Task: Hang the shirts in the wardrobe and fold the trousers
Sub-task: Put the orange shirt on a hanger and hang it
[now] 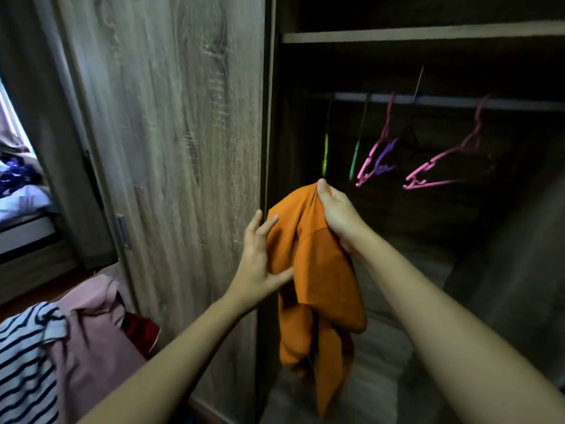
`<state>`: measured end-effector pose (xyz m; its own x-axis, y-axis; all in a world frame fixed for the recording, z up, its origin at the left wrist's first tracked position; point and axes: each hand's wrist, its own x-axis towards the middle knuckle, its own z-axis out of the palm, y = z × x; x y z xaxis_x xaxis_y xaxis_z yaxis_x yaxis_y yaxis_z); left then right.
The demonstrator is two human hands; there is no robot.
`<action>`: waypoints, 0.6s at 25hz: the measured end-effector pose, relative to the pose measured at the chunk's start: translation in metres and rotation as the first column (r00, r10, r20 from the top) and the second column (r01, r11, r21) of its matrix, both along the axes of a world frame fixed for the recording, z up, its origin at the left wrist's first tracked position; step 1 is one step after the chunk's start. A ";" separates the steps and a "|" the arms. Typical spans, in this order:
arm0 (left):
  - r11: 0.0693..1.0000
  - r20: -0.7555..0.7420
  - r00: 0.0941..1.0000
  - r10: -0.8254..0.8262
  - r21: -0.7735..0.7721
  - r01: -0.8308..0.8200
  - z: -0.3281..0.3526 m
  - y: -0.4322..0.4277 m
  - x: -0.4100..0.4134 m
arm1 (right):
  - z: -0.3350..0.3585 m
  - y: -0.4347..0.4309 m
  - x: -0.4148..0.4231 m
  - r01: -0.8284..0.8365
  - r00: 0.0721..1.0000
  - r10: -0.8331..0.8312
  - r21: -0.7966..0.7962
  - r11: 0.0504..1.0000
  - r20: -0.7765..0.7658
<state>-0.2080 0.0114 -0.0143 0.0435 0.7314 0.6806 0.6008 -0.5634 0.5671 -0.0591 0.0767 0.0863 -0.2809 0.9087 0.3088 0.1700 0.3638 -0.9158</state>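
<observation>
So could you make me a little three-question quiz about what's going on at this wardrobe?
1. True or false: the right hand pinches the orange shirt at its top.
2. The left hand is: A) closed on a hanger, B) open beside the shirt, C) on the door.
3. What colour is the hanger farthest right on the rail?

Key: 1 true; 2 B; 3 pink.
</observation>
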 end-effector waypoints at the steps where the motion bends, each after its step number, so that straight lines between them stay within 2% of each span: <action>1: 0.999 0.013 1.000 0.024 0.030 -0.024 0.006 0.002 0.002 | 0.000 0.003 0.004 0.014 1.000 -0.014 -0.012 1.000 -0.011; 4: 0.971 0.027 0.988 0.152 0.181 -0.154 0.026 0.008 -0.004 | -0.006 0.016 0.030 -0.011 0.999 0.011 0.000 1.000 0.041; 6: 0.972 0.047 0.984 0.173 0.156 -0.178 0.045 0.010 -0.013 | -0.011 0.023 0.053 -0.007 0.959 -0.020 0.098 0.995 0.281; 8: 0.993 0.028 0.994 0.104 0.054 -0.105 0.070 0.013 -0.015 | -0.011 0.023 0.068 0.048 0.835 -0.151 0.202 0.978 0.530; 9: 0.997 0.017 0.997 0.074 0.007 -0.074 0.081 0.016 -0.011 | -0.011 0.020 0.069 0.046 0.815 -0.165 0.223 0.974 0.555; 11: 0.997 0.042 0.998 0.047 -0.071 -0.044 0.094 0.024 0.001 | -0.016 0.008 0.061 -0.072 0.893 -0.049 0.250 0.966 0.447; 12: 0.993 0.078 0.997 0.020 -0.117 -0.011 0.097 0.029 0.006 | -0.022 0.003 0.053 -0.144 0.904 0.021 0.258 0.955 0.427; 15: 0.951 0.201 0.978 -0.053 -0.289 0.111 0.089 0.041 0.012 | -0.043 0.002 0.041 -0.222 0.852 0.066 0.244 0.944 0.519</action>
<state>-0.1955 0.0526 0.0752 0.0044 0.9009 0.4340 0.4251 -0.3945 0.8146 -0.0183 0.0785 0.0434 -0.5870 0.7397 0.3290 0.4983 0.6504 -0.5732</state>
